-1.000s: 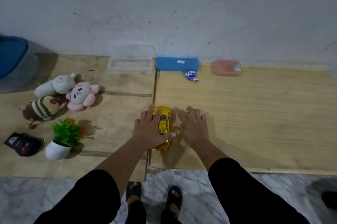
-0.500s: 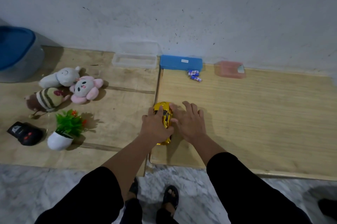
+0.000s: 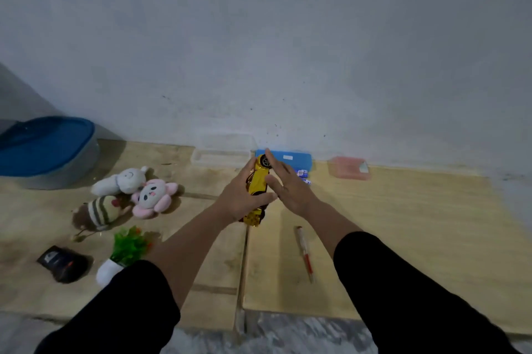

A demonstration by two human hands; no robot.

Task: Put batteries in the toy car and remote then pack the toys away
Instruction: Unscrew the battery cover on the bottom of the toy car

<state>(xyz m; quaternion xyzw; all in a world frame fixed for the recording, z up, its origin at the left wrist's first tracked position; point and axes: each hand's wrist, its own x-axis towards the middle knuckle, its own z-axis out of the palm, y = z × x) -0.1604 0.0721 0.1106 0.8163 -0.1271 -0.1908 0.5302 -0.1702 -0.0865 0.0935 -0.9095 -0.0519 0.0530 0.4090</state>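
The yellow toy car (image 3: 258,181) is held above the wooden board (image 3: 403,232), tipped on its side, one wheel visible at the far end. It is gripped by the left hand (image 3: 241,198), thumb curled across the body. The right hand (image 3: 288,184) lies against its other side, fingers straight. For battery access, the underside is best turned fully upward. The batteries (image 3: 303,176) lie just beyond, the screwdriver (image 3: 304,253) nearer on the board.
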